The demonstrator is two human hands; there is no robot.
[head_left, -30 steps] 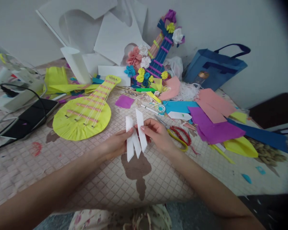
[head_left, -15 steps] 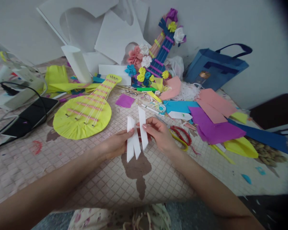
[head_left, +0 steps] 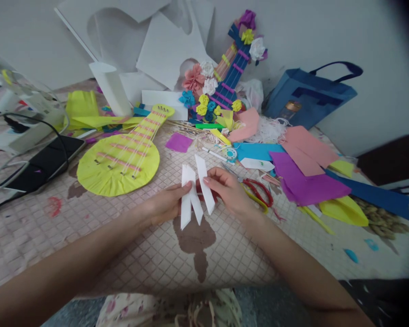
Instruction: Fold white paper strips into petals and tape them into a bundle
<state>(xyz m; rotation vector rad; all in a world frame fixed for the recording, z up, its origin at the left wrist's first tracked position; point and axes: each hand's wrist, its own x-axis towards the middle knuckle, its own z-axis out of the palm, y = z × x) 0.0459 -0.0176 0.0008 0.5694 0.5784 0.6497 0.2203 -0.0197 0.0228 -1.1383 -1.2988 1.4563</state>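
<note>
At the near middle of the worktop, above its pale quilted cover, the left hand has its grip closed with the thumb pressed on two overlapping white paper strips; whether they are joined cannot be told. The right hand pinches a separate slanted white paper strip between thumb and fingers, just to the right of the pair.

At the far right stands a blue fabric bag with a dark looped handle; its inside is hidden. A clear jar with a copper-coloured lid shows against its front, whether in a pocket or before it is unclear. A crumpled white plastic bag sits left of it, contents not visible. At the far left, a white paper tube leans beside yellow paper.

Compared with half a second ago, the lower ends of the left hand's strips are spread wider and the right hand's strip leans more. The yellow round-bodied paper lute stays on the left.
</note>
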